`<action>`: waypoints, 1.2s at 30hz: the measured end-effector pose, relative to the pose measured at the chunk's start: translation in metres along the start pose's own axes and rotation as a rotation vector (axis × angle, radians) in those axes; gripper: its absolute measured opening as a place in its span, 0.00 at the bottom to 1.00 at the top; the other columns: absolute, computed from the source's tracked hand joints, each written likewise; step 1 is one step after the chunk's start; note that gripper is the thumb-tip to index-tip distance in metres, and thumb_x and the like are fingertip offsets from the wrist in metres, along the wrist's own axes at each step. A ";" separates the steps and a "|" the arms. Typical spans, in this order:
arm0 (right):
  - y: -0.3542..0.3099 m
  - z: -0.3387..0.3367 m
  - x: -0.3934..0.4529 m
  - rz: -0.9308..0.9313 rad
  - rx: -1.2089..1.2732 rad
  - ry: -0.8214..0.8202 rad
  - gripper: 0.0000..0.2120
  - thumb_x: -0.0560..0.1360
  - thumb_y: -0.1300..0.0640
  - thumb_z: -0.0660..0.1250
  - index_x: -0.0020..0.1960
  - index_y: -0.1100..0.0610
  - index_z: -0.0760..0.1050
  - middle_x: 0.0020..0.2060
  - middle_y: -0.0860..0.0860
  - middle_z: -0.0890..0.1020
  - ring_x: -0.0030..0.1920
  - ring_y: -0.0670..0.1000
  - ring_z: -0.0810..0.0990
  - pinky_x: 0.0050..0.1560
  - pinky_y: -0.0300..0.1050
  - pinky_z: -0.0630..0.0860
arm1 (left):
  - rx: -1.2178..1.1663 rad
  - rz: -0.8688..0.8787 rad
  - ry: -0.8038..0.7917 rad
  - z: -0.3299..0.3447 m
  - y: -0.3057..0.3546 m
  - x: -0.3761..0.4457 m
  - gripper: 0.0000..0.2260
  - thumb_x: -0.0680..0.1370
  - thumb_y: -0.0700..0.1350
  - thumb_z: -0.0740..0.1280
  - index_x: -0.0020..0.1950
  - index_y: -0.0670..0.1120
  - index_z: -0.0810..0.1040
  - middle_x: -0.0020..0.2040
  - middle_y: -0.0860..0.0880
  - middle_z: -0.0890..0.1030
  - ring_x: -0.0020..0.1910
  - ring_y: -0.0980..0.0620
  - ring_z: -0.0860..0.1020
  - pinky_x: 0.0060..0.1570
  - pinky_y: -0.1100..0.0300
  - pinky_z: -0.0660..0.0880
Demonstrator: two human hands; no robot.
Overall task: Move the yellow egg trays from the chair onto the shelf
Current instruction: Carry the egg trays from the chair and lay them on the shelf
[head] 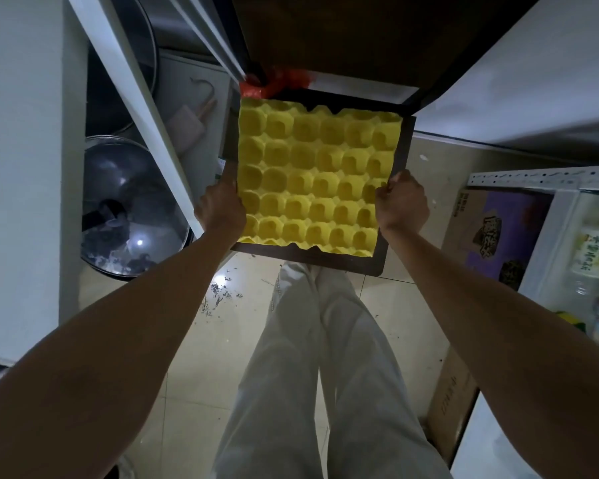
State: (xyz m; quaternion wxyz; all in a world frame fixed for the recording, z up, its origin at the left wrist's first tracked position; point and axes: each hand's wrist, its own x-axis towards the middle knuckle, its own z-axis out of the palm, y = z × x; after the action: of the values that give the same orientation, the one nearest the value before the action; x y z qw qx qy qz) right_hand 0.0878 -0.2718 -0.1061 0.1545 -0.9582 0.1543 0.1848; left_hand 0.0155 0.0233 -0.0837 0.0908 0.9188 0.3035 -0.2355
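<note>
The yellow egg trays (312,178) lie as a stack on the dark brown seat of the chair (400,167), straight ahead of me. My left hand (218,205) grips the stack's left edge near its front corner. My right hand (400,205) is closed on the right edge, opposite the left one. The stack's depth is hidden from above, so I cannot tell how many trays it holds. A white metal shelf (142,108) stands to the left of the chair.
Glass pot lids (132,202) and a rolling pin (191,119) lie on the left shelf. A red plastic bag (277,83) sits behind the trays. On the right stand another white rack (519,176) and a purple box (498,229). My legs stand on tiled floor.
</note>
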 end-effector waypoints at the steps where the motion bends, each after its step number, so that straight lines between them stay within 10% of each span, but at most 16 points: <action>1: 0.000 -0.001 0.000 0.006 0.005 -0.010 0.04 0.78 0.54 0.64 0.45 0.51 0.73 0.45 0.53 0.83 0.46 0.60 0.84 0.40 0.46 0.71 | -0.001 -0.009 -0.001 -0.001 0.000 -0.001 0.12 0.82 0.38 0.58 0.64 0.46 0.72 0.50 0.38 0.82 0.50 0.33 0.81 0.44 0.45 0.75; 20: 0.037 -0.108 -0.086 0.178 0.405 0.076 0.09 0.79 0.59 0.60 0.58 0.58 0.72 0.41 0.50 0.78 0.43 0.56 0.80 0.38 0.50 0.74 | -0.114 0.151 -0.031 -0.083 0.024 -0.112 0.18 0.84 0.42 0.54 0.74 0.46 0.65 0.58 0.39 0.80 0.55 0.34 0.80 0.52 0.42 0.76; 36: 0.157 -0.249 -0.410 0.705 1.258 0.700 0.11 0.82 0.50 0.61 0.59 0.39 0.79 0.51 0.45 0.86 0.53 0.52 0.86 0.51 0.54 0.83 | -0.411 0.995 -0.157 -0.143 0.121 -0.287 0.09 0.84 0.41 0.62 0.63 0.46 0.75 0.51 0.48 0.81 0.45 0.46 0.78 0.42 0.50 0.75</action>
State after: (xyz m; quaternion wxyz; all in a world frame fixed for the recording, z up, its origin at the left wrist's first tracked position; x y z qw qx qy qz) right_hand -0.2543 -0.4040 0.2411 0.5407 -0.5889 0.5627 -0.2104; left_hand -0.0602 -0.1775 0.1839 0.3913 0.8946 -0.1357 -0.1677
